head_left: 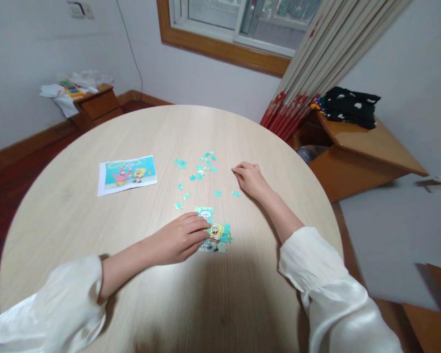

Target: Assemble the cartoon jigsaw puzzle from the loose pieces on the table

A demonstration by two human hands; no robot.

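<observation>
A partly joined jigsaw puzzle (pixel 217 232) lies on the round table (pixel 77 220), showing a yellow cartoon sponge and a pale green head above it. My left hand (pixel 182 236) rests flat over the puzzle's left side, fingers stretched out and covering part of it. Farther off to the right, my right hand (pixel 250 179) is pinched at the fingertips on a small puzzle piece (pixel 232 169), of which only a teal edge shows. Loose teal pieces (pixel 200 174) are scattered beyond the puzzle. Two single pieces, one (pixel 218 193) and another (pixel 236 193), lie nearer my right hand.
A printed reference picture (pixel 128 174) lies on the table at left. Behind the table are a small wooden stand (pixel 99 103) with papers and bags, a long curtain (pixel 301 73) by the window, and a wooden cabinet (pixel 367 147) with a black cloth (pixel 351 107) on top.
</observation>
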